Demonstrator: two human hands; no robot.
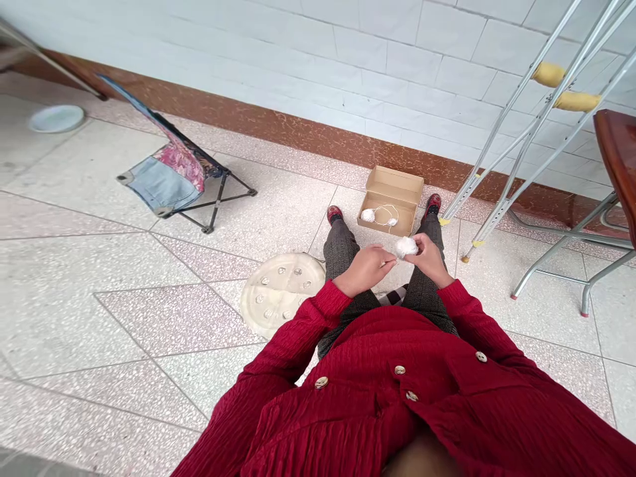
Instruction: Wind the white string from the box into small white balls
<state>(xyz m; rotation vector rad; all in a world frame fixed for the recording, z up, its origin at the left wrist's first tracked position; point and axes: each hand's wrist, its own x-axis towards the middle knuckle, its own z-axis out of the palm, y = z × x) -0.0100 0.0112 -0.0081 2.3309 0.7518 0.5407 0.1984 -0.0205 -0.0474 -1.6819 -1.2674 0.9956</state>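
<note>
I sit on the floor in a red buttoned cardigan with my legs stretched out. My right hand [427, 257] is closed on a small white ball of yarn [406, 246] held above my knees. My left hand [366, 267] is closed beside it, pinching a thin white strand that comes off the ball. Between my feet stands an open cardboard box [392, 197] with another small white ball [368, 214] and a loop of white thread inside.
A round pale plastic lid [281, 291] lies on the tiled floor left of my legs. A folded cloth camp stool [173, 173] sits further left, a white dish [56, 118] at far left. Metal crutches [527, 126] lean on the wall at right beside a chair [613, 199].
</note>
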